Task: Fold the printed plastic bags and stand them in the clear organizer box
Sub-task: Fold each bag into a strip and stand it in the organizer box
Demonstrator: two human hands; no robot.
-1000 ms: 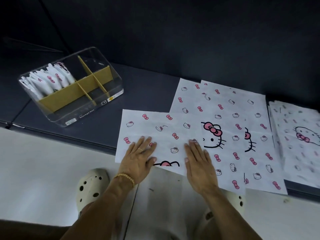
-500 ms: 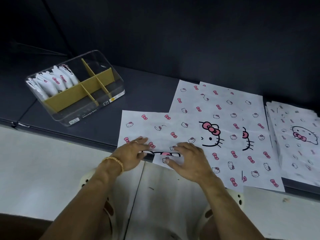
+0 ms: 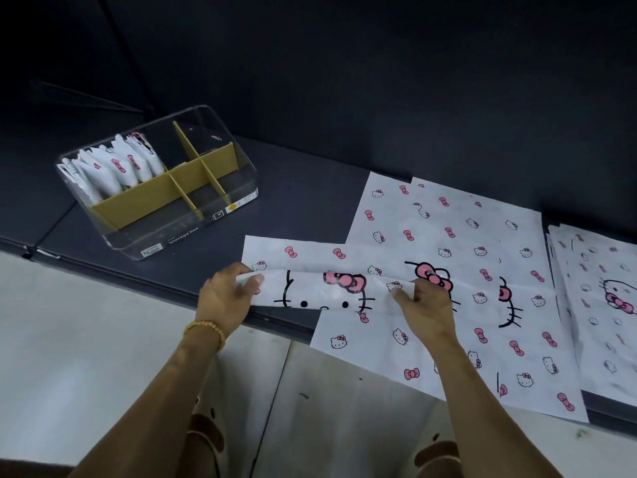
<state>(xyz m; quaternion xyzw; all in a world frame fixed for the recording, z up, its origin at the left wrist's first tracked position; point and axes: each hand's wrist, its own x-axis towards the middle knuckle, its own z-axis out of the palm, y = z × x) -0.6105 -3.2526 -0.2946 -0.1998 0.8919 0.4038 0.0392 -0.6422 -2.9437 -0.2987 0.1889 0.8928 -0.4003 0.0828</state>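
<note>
A white plastic bag [image 3: 320, 288] printed with pink bows and cat faces lies across the front edge of a dark shelf. Its near half is lifted and turned over toward the back. My left hand [image 3: 225, 300] pinches the folded flap's left corner. My right hand [image 3: 425, 310] pinches its right corner. The clear organizer box [image 3: 206, 222] sits at the back left with yellow dividers. Several folded bags [image 3: 113, 167] stand in its left rear compartment.
More flat printed bags [image 3: 458, 243] are spread to the right, overhanging the shelf edge. A further stack of bags [image 3: 599, 305] lies at the far right. The dark shelf [image 3: 303, 208] ends just in front of me, above a pale tiled floor [image 3: 86, 332].
Both hands went from lying flat on the bag to gripping its near edge. They lifted that edge and turned it over toward the back, showing the large cat face.
</note>
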